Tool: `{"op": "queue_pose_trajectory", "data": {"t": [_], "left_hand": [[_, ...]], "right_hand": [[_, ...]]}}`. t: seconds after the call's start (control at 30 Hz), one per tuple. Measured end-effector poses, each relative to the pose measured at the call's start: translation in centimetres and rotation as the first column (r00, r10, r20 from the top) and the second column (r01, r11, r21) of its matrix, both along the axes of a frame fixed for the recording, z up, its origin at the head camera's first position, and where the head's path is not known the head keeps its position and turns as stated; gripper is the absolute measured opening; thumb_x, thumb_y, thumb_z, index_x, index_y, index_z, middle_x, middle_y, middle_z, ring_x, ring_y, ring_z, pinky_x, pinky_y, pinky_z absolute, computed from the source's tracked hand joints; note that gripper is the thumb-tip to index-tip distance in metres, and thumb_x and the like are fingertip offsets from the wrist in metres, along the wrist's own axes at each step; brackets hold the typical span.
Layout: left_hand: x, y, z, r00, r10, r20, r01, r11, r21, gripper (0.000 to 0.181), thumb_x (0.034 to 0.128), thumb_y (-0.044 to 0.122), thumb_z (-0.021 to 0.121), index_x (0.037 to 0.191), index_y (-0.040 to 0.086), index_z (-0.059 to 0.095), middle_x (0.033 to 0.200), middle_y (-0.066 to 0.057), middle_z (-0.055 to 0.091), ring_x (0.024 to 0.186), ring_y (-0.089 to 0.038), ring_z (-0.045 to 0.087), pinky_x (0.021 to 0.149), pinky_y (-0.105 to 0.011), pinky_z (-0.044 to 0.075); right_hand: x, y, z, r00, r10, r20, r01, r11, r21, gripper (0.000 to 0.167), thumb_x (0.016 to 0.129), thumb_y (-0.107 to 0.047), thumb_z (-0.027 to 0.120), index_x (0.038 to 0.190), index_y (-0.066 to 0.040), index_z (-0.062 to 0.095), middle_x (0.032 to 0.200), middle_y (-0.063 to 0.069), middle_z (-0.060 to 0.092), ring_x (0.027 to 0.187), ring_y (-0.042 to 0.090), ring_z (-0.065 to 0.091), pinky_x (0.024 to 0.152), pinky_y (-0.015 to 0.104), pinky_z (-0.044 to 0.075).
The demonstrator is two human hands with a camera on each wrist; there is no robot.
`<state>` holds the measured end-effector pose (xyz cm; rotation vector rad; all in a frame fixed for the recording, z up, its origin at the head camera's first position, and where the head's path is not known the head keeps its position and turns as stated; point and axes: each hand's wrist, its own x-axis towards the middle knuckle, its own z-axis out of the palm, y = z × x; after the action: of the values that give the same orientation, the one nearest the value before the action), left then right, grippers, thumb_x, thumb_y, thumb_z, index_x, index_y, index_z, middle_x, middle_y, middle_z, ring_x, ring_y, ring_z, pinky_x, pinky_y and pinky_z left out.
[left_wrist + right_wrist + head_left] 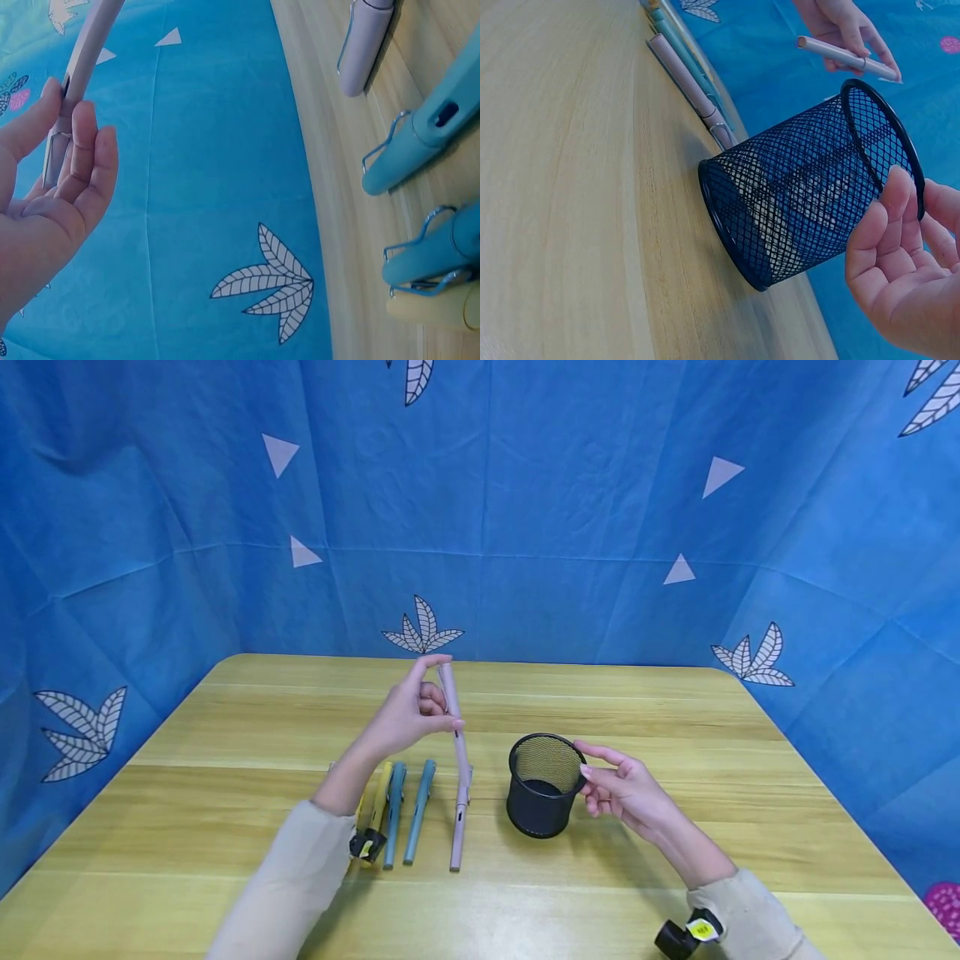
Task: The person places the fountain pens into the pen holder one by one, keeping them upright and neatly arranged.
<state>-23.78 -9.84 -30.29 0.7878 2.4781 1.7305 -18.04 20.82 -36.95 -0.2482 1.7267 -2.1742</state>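
Observation:
My left hand (411, 708) pinches a pale pink pen (452, 697) between fingers and thumb, raised above the table. In the left wrist view the hand (56, 176) has its fingertips around that pen (88, 45). A black mesh pen cup (542, 797) stands upright on the table to the right, nothing visible inside it. My right hand (626, 789) holds the cup's rim on its right side; the right wrist view shows the thumb and fingers (897, 196) at the rim of the cup (802, 187). Another pink pen (459, 835) lies left of the cup.
Two teal pens (419, 812) and a yellow pen (381, 797) lie side by side left of the pink one, partly behind my left sleeve (288, 877). A blue patterned cloth (480, 510) hangs behind the wooden table (660, 710).

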Motion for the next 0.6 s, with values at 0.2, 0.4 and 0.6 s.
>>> {"op": "queue_pose_trajectory", "data": {"t": [0.2,0.4,0.6], "left_hand": [[0.2,0.8,0.4,0.999,0.043,0.020,-0.044,0.998,0.045,0.077,0.0732,-0.004,0.070,0.135,0.014,0.028,0.075,-0.012,0.055,0.065,-0.021,0.054,0.063,-0.030,0.050],[0.1,1.4,0.2,0.998,0.065,-0.005,-0.065,0.995,0.078,0.077,0.0732,-0.003,0.070,0.135,0.015,0.028,0.075,-0.013,0.053,0.063,-0.022,0.055,0.064,-0.033,0.052],[0.0,2.0,0.2,0.998,0.067,-0.021,-0.065,0.993,0.099,0.078,0.0733,-0.002,0.071,0.135,0.014,0.026,0.073,-0.013,0.056,0.061,-0.022,0.058,0.062,-0.034,0.052]], "right_hand": [[0.0,0.1,0.0,1.000,0.004,-0.004,-0.004,1.000,0.006,0.054,0.091,-0.006,0.049,0.137,0.004,0.023,0.068,0.003,0.058,0.055,0.010,0.054,0.054,0.022,0.047],[-0.1,0.0,0.0,1.000,-0.006,0.007,0.006,1.000,0.013,0.055,0.091,-0.006,0.049,0.138,0.003,0.021,0.068,0.003,0.057,0.055,0.010,0.053,0.054,0.022,0.047],[-0.1,0.0,0.1,1.000,-0.013,0.019,0.013,1.000,0.015,0.055,0.091,-0.006,0.049,0.138,0.003,0.021,0.068,0.004,0.058,0.054,0.011,0.053,0.054,0.022,0.047]]}}
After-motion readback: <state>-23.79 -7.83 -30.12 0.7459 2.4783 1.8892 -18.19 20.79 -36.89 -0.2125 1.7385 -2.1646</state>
